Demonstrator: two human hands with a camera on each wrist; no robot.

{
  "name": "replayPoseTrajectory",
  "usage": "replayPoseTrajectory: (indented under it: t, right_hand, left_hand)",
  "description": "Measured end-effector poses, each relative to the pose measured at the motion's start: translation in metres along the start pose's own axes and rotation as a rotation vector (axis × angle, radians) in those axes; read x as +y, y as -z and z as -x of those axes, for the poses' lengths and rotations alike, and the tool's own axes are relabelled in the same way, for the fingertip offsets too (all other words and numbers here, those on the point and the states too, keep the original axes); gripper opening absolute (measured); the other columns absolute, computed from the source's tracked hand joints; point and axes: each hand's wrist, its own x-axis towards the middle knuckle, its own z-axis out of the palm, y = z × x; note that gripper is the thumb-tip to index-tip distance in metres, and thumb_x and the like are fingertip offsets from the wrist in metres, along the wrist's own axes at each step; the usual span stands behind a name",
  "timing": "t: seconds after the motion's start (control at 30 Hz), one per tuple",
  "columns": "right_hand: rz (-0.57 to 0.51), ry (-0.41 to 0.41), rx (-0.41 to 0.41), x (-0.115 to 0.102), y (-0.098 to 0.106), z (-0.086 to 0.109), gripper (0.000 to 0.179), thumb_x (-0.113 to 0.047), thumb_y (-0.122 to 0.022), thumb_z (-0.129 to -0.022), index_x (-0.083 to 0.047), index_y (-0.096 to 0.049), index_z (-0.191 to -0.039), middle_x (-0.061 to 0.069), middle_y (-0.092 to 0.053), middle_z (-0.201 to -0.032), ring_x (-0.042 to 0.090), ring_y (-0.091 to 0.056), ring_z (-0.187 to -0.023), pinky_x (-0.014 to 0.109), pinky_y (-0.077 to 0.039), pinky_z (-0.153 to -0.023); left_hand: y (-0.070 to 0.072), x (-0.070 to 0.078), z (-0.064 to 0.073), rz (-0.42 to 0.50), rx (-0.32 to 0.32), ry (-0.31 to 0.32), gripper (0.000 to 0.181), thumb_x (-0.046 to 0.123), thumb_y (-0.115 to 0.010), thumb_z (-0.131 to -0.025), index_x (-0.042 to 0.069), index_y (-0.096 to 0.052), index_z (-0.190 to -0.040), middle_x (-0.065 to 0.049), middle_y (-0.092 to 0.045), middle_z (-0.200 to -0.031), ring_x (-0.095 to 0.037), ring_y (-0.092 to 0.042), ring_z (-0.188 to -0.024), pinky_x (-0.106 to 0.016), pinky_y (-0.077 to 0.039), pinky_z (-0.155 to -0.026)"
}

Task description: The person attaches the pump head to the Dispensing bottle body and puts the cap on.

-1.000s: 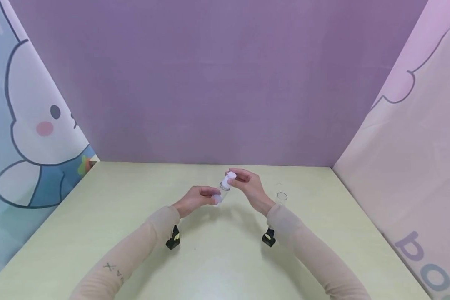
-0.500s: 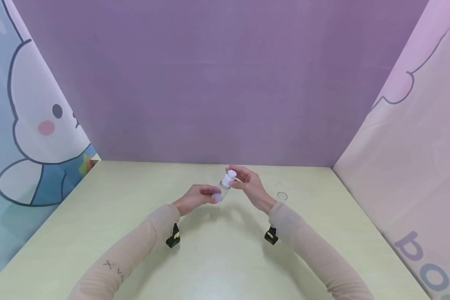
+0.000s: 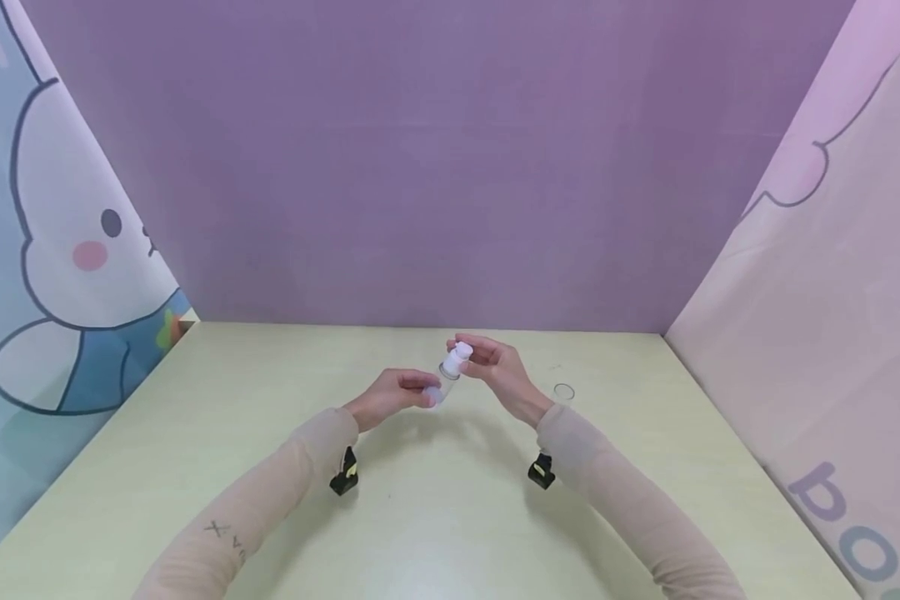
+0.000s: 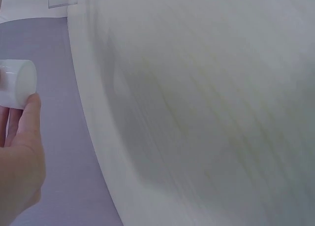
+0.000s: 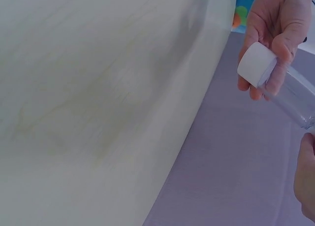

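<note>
A small bottle (image 3: 447,386) with a clear body, a white pump top (image 3: 456,360) and a white base (image 5: 257,64) is held tilted above the table. My left hand (image 3: 392,398) grips the base end between thumb and fingers. Up at the other end, my right hand (image 3: 501,375) pinches the white pump top from the right, its thumb on the near side. In the left wrist view the left hand (image 4: 22,157) holds the white base at the left edge. Only part of the right hand (image 5: 306,179) shows in the right wrist view, beside the clear body.
A thin dark ring (image 3: 564,384), perhaps the rim of a clear piece, lies on the pale table (image 3: 450,517) right of the right hand. Behind stands a purple panel (image 3: 435,167). Printed cloths (image 3: 97,208) close off both sides.
Both hands keep their hold on the bottle and stay nearly in place. Over the last second, the right hand's fingers have shifted slightly around the pump top.
</note>
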Motion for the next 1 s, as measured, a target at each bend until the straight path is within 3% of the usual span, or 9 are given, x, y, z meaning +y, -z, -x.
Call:
replayPoseTrajectory:
  t: [0.53,1.0]
  right_hand:
    - [0.023,-0.008,0.071,0.0032,-0.0039,0.0027,0.044,0.0,-0.064,-0.082,-0.004,-0.054,-0.125,0.014,-0.057,-0.125,0.02,-0.058,-0.111,0.032,-0.046,-0.094]
    - [0.043,-0.033,0.135,0.0051,-0.0051,0.0047,0.042,-0.004,-0.067,-0.081,-0.005,-0.056,-0.122,0.011,-0.06,-0.123,0.014,-0.059,-0.104,0.031,-0.049,-0.089]
  left_hand:
    - [0.0019,-0.0006,0.0025,0.004,0.027,0.021,0.038,0.023,-0.07,-0.081,0.015,-0.062,-0.118,-0.005,-0.058,-0.124,-0.023,-0.051,-0.116,-0.046,-0.039,-0.1]
    - [-0.0015,-0.0003,0.0056,0.036,0.047,0.02,0.037,0.02,-0.07,-0.081,0.015,-0.063,-0.117,-0.004,-0.06,-0.122,-0.022,-0.052,-0.114,-0.047,-0.038,-0.101]
